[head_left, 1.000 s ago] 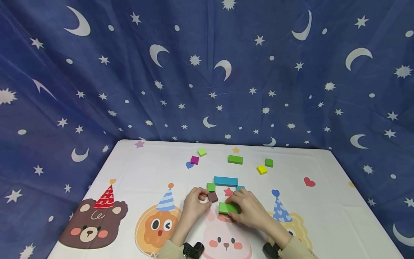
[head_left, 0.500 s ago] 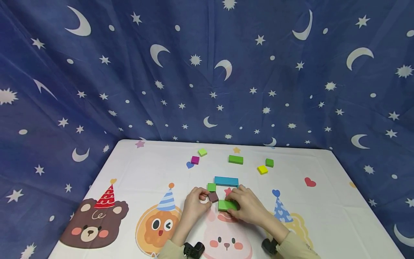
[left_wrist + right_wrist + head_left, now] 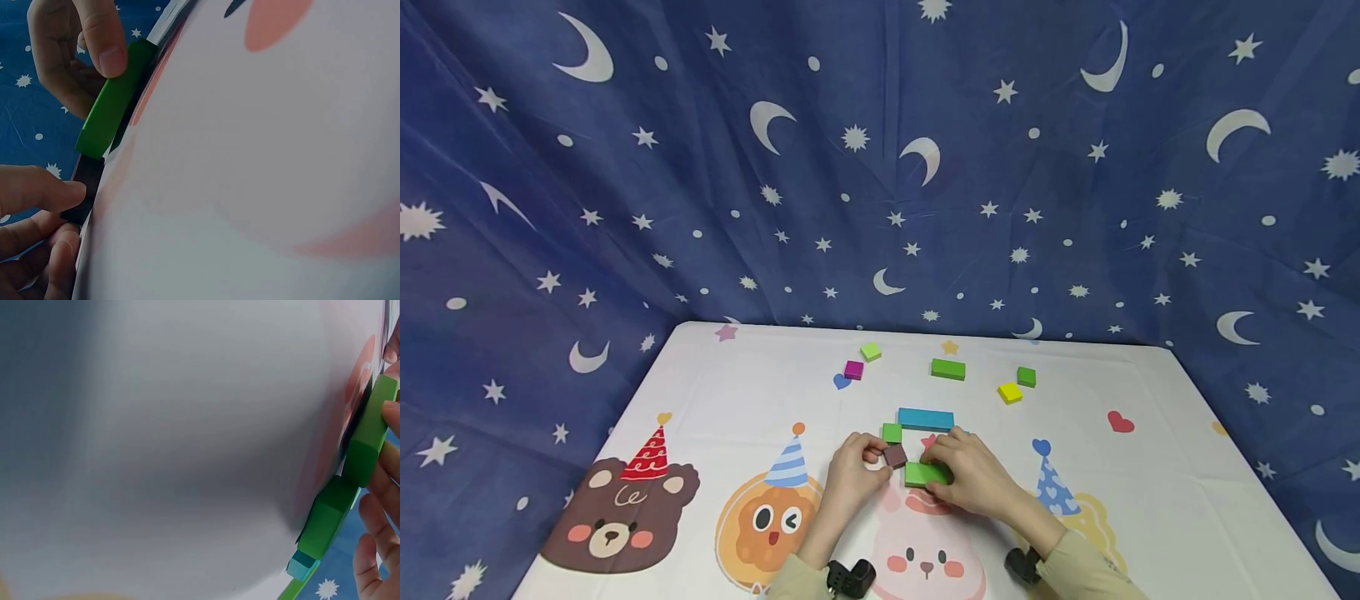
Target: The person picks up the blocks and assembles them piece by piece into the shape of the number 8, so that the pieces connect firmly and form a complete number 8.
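Blue bar [image 3: 926, 419] far and green block [image 3: 892, 432] left look already laid as a partial ring; near, the right hand [image 3: 966, 475] pinches a green bar [image 3: 920, 475], the left hand [image 3: 853, 471] a brown block [image 3: 895, 456], not yet squared. Five loose blocks [image 3: 948, 369] lie beyond.

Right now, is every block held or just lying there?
Brown block: held by left hand, askew
Bright green bar: held by right hand
Blue bar: lying loose
Small green block: lying loose
Lime block: lying loose
Magenta block: lying loose
Back green bar: lying loose
Back green block: lying loose
Yellow block: lying loose
Half-hidden blocks: can't tell
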